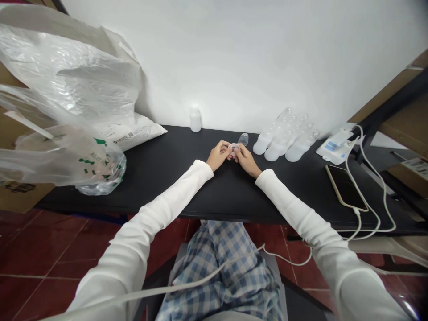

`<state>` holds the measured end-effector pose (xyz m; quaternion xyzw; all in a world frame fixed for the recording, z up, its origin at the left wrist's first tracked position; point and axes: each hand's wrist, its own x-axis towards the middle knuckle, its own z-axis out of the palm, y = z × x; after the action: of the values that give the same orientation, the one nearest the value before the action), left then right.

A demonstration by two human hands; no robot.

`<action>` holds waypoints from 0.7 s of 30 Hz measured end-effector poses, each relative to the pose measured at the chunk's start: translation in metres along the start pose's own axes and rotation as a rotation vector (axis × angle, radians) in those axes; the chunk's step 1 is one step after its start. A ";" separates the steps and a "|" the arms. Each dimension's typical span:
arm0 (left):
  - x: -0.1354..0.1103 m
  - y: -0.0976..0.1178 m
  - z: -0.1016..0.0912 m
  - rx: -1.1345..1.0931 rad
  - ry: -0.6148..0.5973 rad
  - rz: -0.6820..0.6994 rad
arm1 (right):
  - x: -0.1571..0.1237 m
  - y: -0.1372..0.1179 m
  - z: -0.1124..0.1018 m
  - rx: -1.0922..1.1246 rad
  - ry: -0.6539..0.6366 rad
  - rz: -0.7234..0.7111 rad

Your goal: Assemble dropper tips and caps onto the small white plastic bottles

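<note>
Left hand (pixel 219 155) and right hand (pixel 246 160) pinching small translucent ring (pixel 234 149)
Fingers (pixel 229 149) pressing together on it, seemingly; clear plastic vial (pixel 244 139) lying just beyond, nearer right hand, mid-worktop (pixel 187 187).

This looks like a small home workroom or packing corner: a black desk (pixel 160 191) stands against a plain white wall (pixel 254 58) above red floor tiles (pixel 43 249). Cardboard boxes (pixel 397 98), plastic bags (pixel 67 76) and a charging phone (pixel 346 187) sit around it.
</note>
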<state>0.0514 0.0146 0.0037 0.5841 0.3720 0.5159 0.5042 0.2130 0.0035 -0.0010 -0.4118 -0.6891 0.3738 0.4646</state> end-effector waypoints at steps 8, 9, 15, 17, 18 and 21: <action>-0.005 0.001 -0.002 0.205 -0.004 0.105 | 0.003 -0.002 -0.002 0.017 -0.022 -0.024; -0.005 0.001 -0.002 0.226 0.000 0.119 | 0.003 -0.002 -0.002 0.017 -0.025 -0.027; -0.005 0.003 -0.002 0.237 -0.032 0.086 | 0.001 -0.001 0.001 -0.051 0.010 -0.002; -0.004 0.003 -0.002 0.194 -0.041 0.055 | 0.000 -0.001 0.002 -0.071 0.011 0.019; -0.004 0.002 -0.001 0.168 -0.043 0.047 | 0.000 -0.002 0.002 -0.076 0.005 0.022; -0.003 0.002 -0.001 0.124 -0.051 0.057 | -0.002 -0.006 0.002 -0.092 -0.007 0.000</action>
<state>0.0495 0.0115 0.0049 0.6377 0.3737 0.4907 0.4615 0.2105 -0.0008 0.0027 -0.4313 -0.7071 0.3432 0.4429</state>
